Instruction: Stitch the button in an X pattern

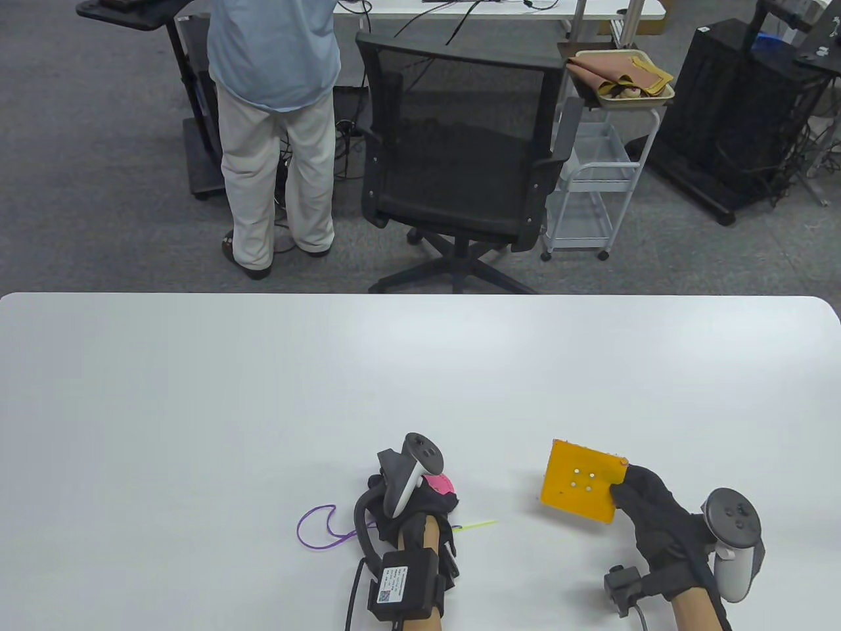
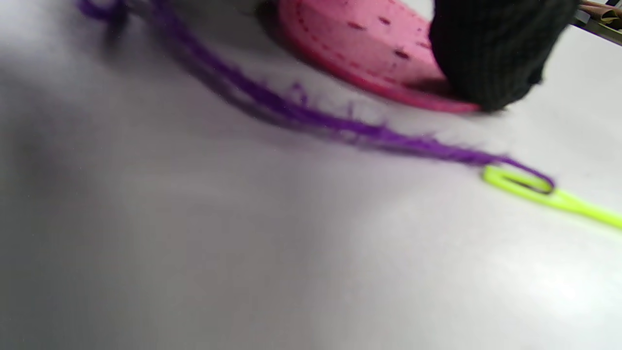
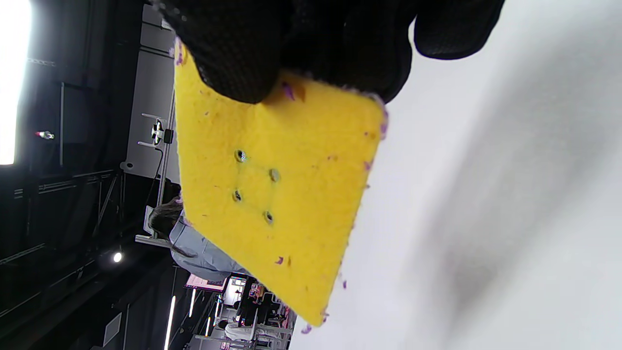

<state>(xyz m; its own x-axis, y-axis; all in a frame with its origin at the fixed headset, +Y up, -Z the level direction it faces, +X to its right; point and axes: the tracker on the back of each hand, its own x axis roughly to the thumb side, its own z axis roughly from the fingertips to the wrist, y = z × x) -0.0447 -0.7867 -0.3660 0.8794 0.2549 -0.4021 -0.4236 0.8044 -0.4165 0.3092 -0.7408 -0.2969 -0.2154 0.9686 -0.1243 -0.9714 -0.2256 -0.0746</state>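
A white table (image 1: 197, 407) fills the lower half of the table view, its far edge running across the middle of the frame. Low and right of centre, the right hand (image 1: 650, 513) pinches one edge of a yellow felt square (image 1: 581, 483) and holds it lifted off the table; four small holes sit near its middle, and the right wrist view shows purple fluff along its edges. Low and centre, the left hand (image 1: 420, 506) rests on a pink felt button (image 1: 439, 484); in the left wrist view a gloved fingertip (image 2: 491, 53) presses on the button's edge, though how far the other fingers curl I cannot tell. A purple thread (image 1: 318, 529) loops on the table to the left of that hand and runs through the eye of a lime-green plastic needle (image 1: 478, 525) lying just right of it.

Beyond the table lies grey carpet. A black mesh office chair (image 1: 460, 171) stands at upper centre, a person in a light blue shirt (image 1: 272, 125) stands at upper left, and a white wheeled cart (image 1: 591, 190) carrying a tray of brown cloth (image 1: 621, 79) stands at upper right.
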